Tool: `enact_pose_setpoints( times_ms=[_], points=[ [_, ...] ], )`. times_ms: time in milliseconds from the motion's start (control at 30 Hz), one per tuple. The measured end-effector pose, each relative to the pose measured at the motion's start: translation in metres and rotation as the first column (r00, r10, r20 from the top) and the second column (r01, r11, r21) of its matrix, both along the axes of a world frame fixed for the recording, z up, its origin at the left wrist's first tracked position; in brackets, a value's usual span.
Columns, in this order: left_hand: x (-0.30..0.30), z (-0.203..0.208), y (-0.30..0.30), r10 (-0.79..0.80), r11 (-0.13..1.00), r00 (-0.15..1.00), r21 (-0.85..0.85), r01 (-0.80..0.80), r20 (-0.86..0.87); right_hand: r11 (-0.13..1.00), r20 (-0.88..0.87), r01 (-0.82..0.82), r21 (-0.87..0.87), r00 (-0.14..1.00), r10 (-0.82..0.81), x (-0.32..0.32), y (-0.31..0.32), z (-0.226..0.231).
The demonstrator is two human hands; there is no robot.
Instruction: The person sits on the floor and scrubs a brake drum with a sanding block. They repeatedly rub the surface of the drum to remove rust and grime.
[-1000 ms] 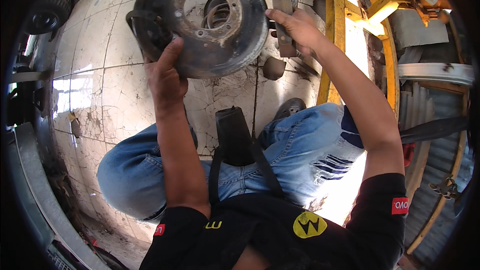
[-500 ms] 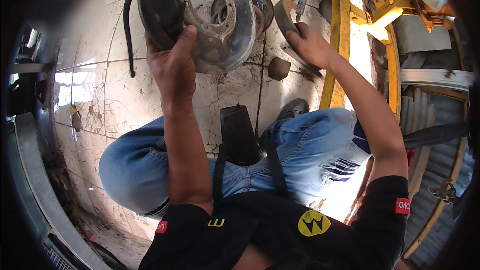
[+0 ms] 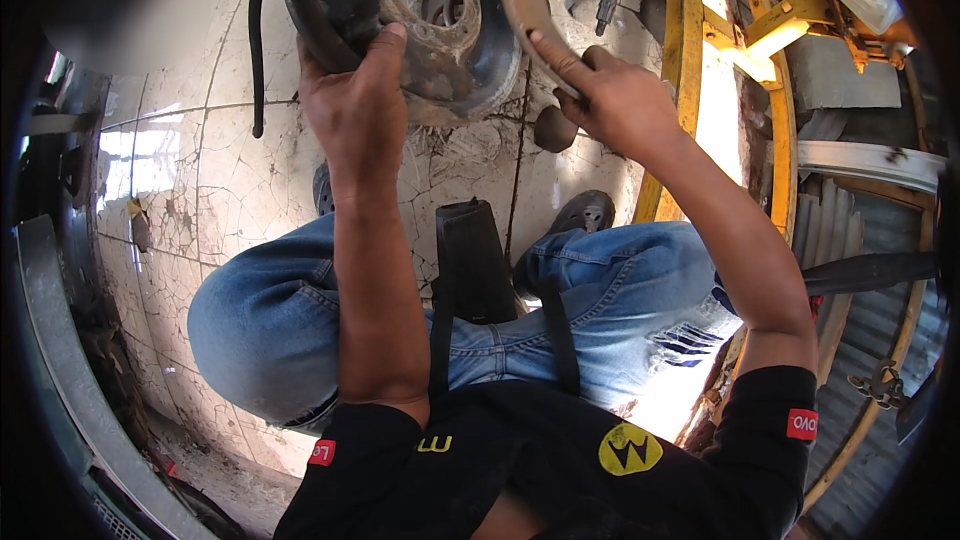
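**Two edge grips, both liable to twist**

The plate point(image 3: 440, 77) is held over the floor point(image 3: 225, 195), left of centre and partly cut off by the top of the view. Its lower left rim is clamped between the thumb and fingers of the left hand point(image 3: 355, 105). A twist or a drop could be caused by this one-sided hold, and the loose hose point(image 3: 255, 40) could be snagged. The shoe point(image 3: 530, 5) is pinched near its lower end by the right hand point(image 3: 625, 105); its far end could be swung into the plate's rim. Whether the two touch cannot be told.

The plate's holed face is turned up and tilted; being round, no clear long axis is shown. The shoe's long axis is curved, running down and rightward, its bulge turned to the plate, its hollow to the shaft point(image 3: 609, 0).
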State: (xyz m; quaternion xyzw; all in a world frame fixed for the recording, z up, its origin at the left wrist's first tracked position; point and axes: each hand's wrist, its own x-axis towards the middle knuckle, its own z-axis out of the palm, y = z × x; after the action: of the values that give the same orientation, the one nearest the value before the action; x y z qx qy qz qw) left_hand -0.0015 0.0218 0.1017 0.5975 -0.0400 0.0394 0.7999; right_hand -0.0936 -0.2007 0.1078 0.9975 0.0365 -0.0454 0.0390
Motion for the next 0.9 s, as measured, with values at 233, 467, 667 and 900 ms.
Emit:
enact_pose_setpoints(
  times_ms=[233,467,667,900],
  points=[
    [0.002,-0.001,0.003,0.049,0.998,0.998,0.046,-0.05,0.029,0.982,-0.126,0.184,-0.054,0.974,-0.189,0.002,-0.022,0.001],
    [0.003,-0.001,0.004,0.029,0.999,1.0,0.043,-0.029,-0.003,0.999,-0.039,-0.032,-0.044,0.999,0.03,0.01,0.003,0.001],
    [0.001,0.0,0.004,0.029,0.999,1.0,0.027,-0.029,-0.012,0.988,-0.091,0.152,-0.04,0.984,-0.155,0.021,-0.007,0.009],
    [0.001,-0.005,0.002,0.028,1.0,1.0,-0.003,-0.028,-0.013,1.0,-0.034,0.006,0.024,0.999,-0.005,0.017,0.0,-0.004]
  ],
)
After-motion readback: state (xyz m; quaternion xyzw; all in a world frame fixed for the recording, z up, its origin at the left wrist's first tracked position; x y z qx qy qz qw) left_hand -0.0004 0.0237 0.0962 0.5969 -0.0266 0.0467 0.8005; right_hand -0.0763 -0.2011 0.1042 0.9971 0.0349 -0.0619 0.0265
